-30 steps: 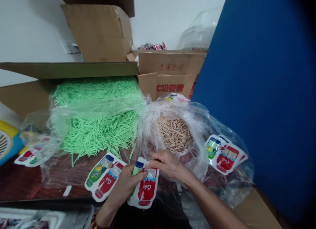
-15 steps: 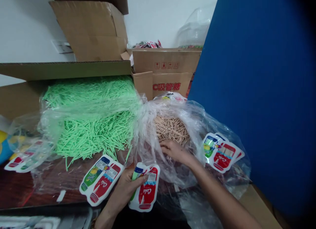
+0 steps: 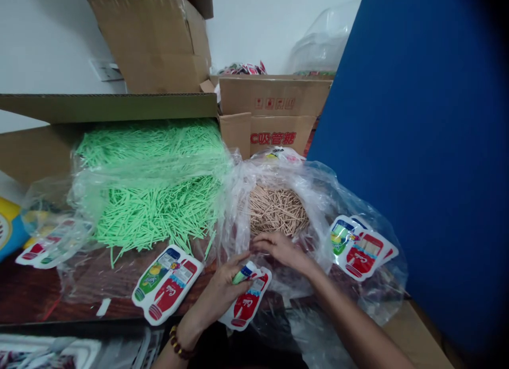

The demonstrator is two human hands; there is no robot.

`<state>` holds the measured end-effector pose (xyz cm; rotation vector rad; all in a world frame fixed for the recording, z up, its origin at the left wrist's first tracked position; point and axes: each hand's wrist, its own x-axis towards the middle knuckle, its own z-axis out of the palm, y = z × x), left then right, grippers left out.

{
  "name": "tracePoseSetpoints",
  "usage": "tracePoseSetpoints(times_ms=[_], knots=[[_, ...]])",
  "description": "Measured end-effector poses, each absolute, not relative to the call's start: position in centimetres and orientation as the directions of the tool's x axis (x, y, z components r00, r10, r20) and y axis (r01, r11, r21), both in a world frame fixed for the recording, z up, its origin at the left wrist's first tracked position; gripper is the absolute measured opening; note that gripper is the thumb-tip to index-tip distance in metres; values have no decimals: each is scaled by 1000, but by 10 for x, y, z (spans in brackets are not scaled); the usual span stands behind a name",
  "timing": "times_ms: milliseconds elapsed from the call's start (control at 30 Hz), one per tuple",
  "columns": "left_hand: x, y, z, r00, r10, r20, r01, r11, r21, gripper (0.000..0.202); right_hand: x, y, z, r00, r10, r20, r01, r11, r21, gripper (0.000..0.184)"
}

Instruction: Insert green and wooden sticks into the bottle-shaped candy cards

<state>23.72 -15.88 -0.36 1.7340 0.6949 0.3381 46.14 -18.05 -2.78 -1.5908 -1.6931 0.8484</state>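
Slip risk: the flat, bottle-shaped plastic pouch with a red cola print (image 3: pixel 247 304) tilts in the left hand (image 3: pixel 222 290); too loose a pinch could drop it, too tight a one could crease it.
Spill risk: the heap of thin tan sticks (image 3: pixel 276 212) lies crisscrossed, so fingertips could drag out extras or scatter some.
Snag risk: the crumpled, clear plastic bag (image 3: pixel 322 196) around the heap could catch the right hand (image 3: pixel 280 249).
Left fingers: thumb and fingers pinch the pouch's upper green-and-blue side; its red half juts out past the thumb.
Right fingers: loosely curled, at the heap's near edge; whether they touch or hold a stick, I cannot tell.
Pouch position: just nearer the wearer than the right fingertips, seemingly apart from them.
Beside the left wrist: a second white-edged pouch with green and red bottle prints (image 3: pixel 165 289) lies flat.
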Motion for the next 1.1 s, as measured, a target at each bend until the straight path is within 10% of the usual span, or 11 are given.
tracePoseSetpoints(times_ms=[200, 433, 1100], knots=[[232, -159, -4, 766, 620, -169, 299, -111, 948, 16, 495, -177, -14, 65, 998, 16, 958, -58, -280, 19], [232, -158, -3, 762, 619, -192, 299, -72, 951, 22, 480, -171, -33, 49, 997, 62, 989, -57, 135, 20], [233, -158, -5, 749, 627, -212, 219, 67, 973, 16, 478, -168, -39, 53, 997, -57, 998, -55, -24, 25]])
